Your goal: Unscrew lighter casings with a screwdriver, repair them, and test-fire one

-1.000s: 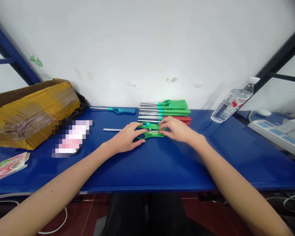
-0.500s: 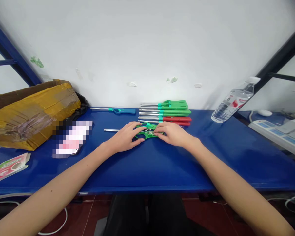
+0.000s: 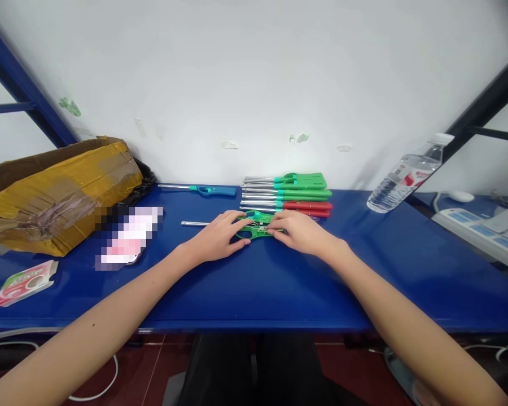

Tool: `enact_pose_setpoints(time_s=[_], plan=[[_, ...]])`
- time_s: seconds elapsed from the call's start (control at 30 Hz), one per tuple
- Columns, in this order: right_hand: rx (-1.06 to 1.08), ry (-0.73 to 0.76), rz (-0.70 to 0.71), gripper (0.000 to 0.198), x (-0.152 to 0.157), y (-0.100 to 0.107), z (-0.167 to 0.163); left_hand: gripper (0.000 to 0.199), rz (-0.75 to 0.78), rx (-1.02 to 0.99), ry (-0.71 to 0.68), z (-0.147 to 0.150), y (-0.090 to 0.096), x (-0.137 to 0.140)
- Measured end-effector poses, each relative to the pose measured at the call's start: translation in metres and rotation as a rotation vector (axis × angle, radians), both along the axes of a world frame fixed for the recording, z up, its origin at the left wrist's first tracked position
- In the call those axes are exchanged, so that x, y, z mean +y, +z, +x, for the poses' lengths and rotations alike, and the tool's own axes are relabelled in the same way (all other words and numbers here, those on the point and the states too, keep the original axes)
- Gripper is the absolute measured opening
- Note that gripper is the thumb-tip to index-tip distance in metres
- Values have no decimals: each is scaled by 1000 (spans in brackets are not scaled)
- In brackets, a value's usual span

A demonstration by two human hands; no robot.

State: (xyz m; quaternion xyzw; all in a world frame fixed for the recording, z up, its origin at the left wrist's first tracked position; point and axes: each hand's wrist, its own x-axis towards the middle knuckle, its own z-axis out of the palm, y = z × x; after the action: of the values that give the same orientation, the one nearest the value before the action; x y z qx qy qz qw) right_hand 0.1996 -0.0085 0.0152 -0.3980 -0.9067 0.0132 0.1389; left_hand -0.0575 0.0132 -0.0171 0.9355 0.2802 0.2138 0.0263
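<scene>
An opened green gas lighter (image 3: 256,232) lies on the blue table, its shell halves apart and small inner parts showing. Its metal tube points left, passing under my left hand (image 3: 220,237), whose thumb and fingers hold the left part of the shell. At the other end, my right hand (image 3: 300,231) has its fingertips pinched together over the inner parts; what they grip is too small to make out. Just behind are stacked red lighters (image 3: 311,206) and green lighters (image 3: 307,180), tubes also to the left. A blue lighter (image 3: 218,191) lies apart near the wall.
On the left are a taped cardboard box (image 3: 59,197), a blurred-out phone-like object (image 3: 129,237) and a torn package card (image 3: 25,283). A water bottle (image 3: 402,177) leans at the right, with a power strip (image 3: 482,228) beyond it.
The view has shifted slightly, so everything appears a little further right. Both hands stay on the green lighter with hardly any change in their grip.
</scene>
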Motion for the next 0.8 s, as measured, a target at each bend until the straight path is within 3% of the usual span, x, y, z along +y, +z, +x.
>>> enact_pose_setpoints(time_s=[0.8], plan=[[-83, -69, 51, 28, -3, -2, -5, 47, -13, 66, 22, 0, 2, 0]])
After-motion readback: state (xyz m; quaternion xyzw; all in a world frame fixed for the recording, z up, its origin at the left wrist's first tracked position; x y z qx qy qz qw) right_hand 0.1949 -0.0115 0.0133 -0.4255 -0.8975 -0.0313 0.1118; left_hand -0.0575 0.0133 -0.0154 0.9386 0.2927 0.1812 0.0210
